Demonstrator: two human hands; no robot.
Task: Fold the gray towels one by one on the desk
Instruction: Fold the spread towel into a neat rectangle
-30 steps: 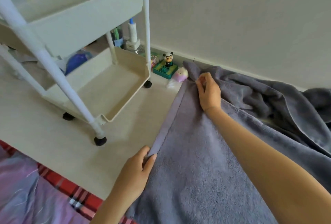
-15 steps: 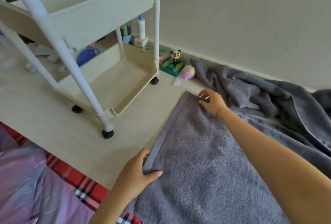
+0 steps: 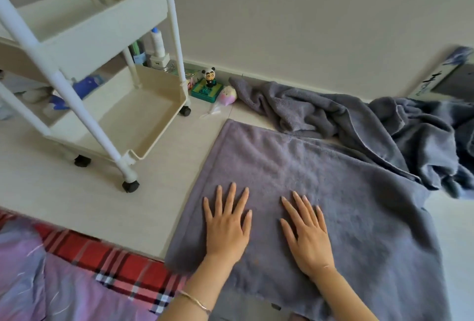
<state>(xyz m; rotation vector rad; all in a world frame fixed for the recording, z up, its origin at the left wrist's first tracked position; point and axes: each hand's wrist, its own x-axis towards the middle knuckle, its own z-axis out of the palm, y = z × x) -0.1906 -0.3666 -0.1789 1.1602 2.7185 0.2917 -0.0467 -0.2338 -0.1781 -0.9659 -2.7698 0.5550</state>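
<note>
A gray towel (image 3: 320,174) lies spread flat on the pale desk (image 3: 64,192), its near edge hanging over the desk's front. My left hand (image 3: 227,225) rests flat on the towel's near left part, fingers straight and spread. My right hand (image 3: 306,233) lies flat beside it, also with straight fingers. Behind the flat towel, more gray towel fabric (image 3: 346,117) sits crumpled against the wall, reaching to the far right.
A cream rolling cart (image 3: 107,105) with tiered trays stands on the desk at left. A panda figure on a green base (image 3: 209,82) and a small pink toy (image 3: 227,94) sit near the wall. Red plaid and purple bedding (image 3: 64,277) lies below the desk's front edge.
Both hands let go of the towel's left edge and corner, and now lie flat on its near part. The towel has settled flat on the desk.
</note>
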